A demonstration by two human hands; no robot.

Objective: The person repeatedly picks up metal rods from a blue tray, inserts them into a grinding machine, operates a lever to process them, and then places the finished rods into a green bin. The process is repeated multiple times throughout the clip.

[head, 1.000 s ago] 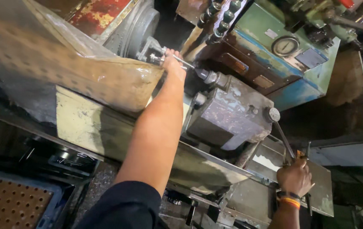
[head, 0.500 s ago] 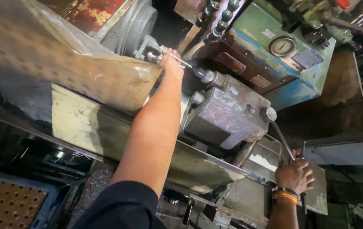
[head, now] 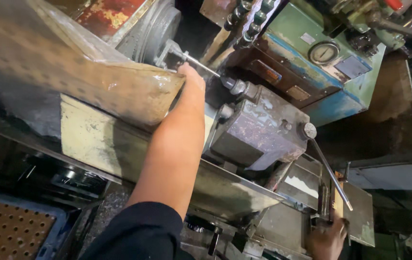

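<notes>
Steel rod [head: 201, 63] pinched by left hand [head: 191, 79]; right hand [head: 328, 238] grips a lever [head: 330, 168].

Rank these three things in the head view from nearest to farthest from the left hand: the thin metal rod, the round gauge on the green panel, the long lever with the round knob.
Measured from the left hand:
1. Thin metal rod: right at the fingers, running toward the upper left.
2. Round gauge: on the green panel, off to the right.
3. Long lever: lower right, slanting down from its round knob.
</notes>
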